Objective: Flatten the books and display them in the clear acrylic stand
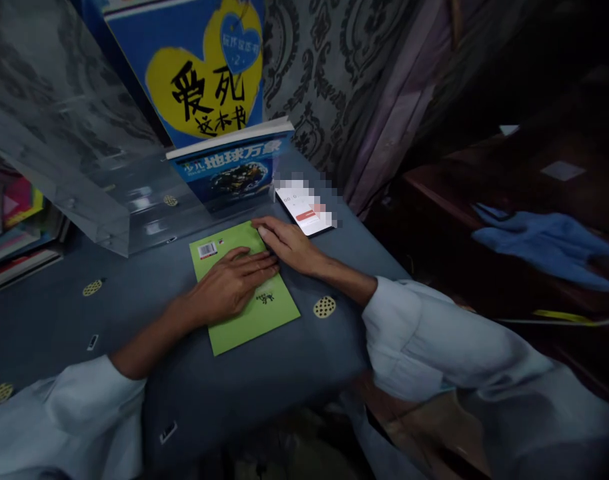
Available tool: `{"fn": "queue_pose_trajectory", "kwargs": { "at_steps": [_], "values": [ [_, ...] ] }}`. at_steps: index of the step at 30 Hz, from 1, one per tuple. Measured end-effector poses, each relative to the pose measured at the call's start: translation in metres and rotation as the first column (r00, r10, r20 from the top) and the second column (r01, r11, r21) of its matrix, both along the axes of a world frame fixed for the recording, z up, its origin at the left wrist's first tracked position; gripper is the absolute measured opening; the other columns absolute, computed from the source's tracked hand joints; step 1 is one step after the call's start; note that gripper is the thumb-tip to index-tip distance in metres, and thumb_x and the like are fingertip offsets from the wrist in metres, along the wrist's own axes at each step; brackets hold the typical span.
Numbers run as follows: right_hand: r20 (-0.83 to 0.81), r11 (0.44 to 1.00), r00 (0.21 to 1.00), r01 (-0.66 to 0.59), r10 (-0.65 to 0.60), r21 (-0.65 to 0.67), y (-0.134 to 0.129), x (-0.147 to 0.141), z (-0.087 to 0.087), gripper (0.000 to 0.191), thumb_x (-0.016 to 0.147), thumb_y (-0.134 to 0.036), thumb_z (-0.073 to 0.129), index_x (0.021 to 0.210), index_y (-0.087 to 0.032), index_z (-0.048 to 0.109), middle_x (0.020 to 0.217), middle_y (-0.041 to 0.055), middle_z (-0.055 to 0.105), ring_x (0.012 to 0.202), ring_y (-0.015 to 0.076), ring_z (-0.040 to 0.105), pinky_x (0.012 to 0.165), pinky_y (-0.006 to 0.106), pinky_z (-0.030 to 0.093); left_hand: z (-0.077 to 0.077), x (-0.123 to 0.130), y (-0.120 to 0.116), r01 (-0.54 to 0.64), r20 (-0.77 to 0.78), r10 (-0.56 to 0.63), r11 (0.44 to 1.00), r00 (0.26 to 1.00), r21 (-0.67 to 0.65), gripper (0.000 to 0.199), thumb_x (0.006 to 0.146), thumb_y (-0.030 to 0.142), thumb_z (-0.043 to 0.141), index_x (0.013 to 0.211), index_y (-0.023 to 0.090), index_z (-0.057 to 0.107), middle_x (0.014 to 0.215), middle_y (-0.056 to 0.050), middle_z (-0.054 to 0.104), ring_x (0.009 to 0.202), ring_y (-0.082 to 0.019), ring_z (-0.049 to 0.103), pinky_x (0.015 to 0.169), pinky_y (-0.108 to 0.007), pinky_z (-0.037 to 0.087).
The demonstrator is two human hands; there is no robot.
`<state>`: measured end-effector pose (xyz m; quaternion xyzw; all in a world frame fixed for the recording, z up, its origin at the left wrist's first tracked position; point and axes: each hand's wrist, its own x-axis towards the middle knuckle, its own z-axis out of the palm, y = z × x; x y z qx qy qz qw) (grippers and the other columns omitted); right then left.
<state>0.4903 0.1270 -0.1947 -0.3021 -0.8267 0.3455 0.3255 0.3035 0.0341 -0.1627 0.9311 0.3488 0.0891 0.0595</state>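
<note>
A green book [254, 313] lies flat on the blue-grey tabletop, with a barcode near its upper left corner and small dark writing lower down. Across its middle rests my left hand [231, 283], palm down with the fingers stretched toward the right. My right hand [284, 243] lies over the book's upper right edge, its fingers extended. The fingertips of my left hand are close to the right hand's palm side. Just beyond my right hand is a phone [309, 217] with a lit screen, partly pixelated.
Upright behind are a blue book [234, 180] and a taller blue and yellow one [204, 87], by a clear acrylic stand [109, 227]. More books [24, 230] sit at the left. The table [284, 373] ends in front and at right; a blue cloth [549, 243] lies beyond.
</note>
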Motion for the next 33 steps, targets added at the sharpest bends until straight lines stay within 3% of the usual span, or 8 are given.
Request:
{"fn": "queue_pose_trajectory", "kwargs": {
  "at_steps": [10,15,20,23,27,30,33],
  "values": [
    [0.015,0.999,0.999,-0.038,0.038,0.027,-0.001,0.001,0.002,0.041,0.106,-0.041,0.034,0.129,-0.019,0.060,0.127,0.0103,0.069,0.120,0.0250,0.063,0.105,0.045,0.048,0.009,0.022,-0.052,0.176,-0.048,-0.184,0.976,0.982,-0.131,0.055,0.095,0.008,0.038,0.149,0.019,0.046,0.155,-0.005,0.048,0.148,-0.020,0.038,0.122,-0.048,0.032],
    [0.049,0.997,0.998,-0.033,0.030,0.066,-0.003,0.002,0.003,0.040,0.105,-0.038,0.035,0.130,-0.018,0.059,0.128,0.0114,0.069,0.120,0.0264,0.063,0.105,0.048,0.048,0.017,0.027,-0.057,0.146,-0.153,-0.173,0.974,0.973,-0.174,0.054,0.098,0.011,0.035,0.149,0.021,0.045,0.159,0.001,0.040,0.149,-0.019,0.036,0.125,-0.044,0.028],
    [0.079,0.989,0.996,-0.057,0.046,0.134,-0.005,0.003,0.001,0.041,0.104,-0.036,0.036,0.130,-0.016,0.059,0.134,0.0142,0.066,0.126,0.0290,0.060,0.109,0.053,0.046,0.027,0.027,-0.059,0.104,-0.085,-0.116,0.985,0.990,-0.135,0.045,0.107,0.021,0.027,0.148,0.021,0.046,0.155,0.003,0.048,0.146,-0.015,0.041,0.126,-0.036,0.028],
    [0.079,0.983,0.994,-0.084,0.072,0.162,-0.004,0.003,-0.001,0.040,0.103,-0.035,0.037,0.130,-0.015,0.060,0.136,0.0155,0.065,0.128,0.0294,0.059,0.108,0.054,0.047,0.021,0.011,-0.051,0.033,-0.104,-0.048,0.990,0.993,-0.138,0.047,0.109,0.033,0.027,0.152,0.018,0.039,0.159,-0.002,0.043,0.149,-0.015,0.036,0.127,-0.037,0.024],
    [0.086,0.980,0.993,-0.090,0.076,0.176,-0.001,0.003,-0.004,0.040,0.103,-0.033,0.039,0.130,-0.014,0.061,0.137,0.0171,0.064,0.129,0.0294,0.059,0.109,0.055,0.047,0.004,-0.036,-0.027,-0.138,-0.060,0.131,0.980,0.990,-0.145,0.054,0.109,0.044,0.024,0.157,0.020,0.030,0.163,-0.005,0.035,0.152,-0.017,0.028,0.128,-0.041,0.018],
    [0.109,0.976,0.991,-0.101,0.081,0.195,-0.001,0.004,-0.006,0.039,0.103,-0.032,0.040,0.131,-0.015,0.060,0.139,0.0169,0.063,0.131,0.0292,0.058,0.109,0.055,0.047,-0.004,-0.074,-0.009,-0.355,-0.028,0.355,0.923,0.935,-0.149,0.059,0.108,0.049,0.019,0.159,0.020,0.028,0.165,-0.008,0.029,0.154,-0.020,0.022,0.128,-0.043,0.019],
    [0.189,0.965,0.980,-0.111,0.066,0.238,-0.005,0.004,-0.004,0.038,0.102,-0.031,0.043,0.131,-0.013,0.062,0.142,0.0179,0.061,0.135,0.0308,0.054,0.110,0.056,0.046,-0.006,-0.097,0.000,-0.435,-0.006,0.441,0.882,0.897,-0.183,0.066,0.106,0.055,0.014,0.158,0.017,0.030,0.166,-0.009,0.026,0.155,-0.023,0.020,0.127,-0.044,0.020]
  ]
}}
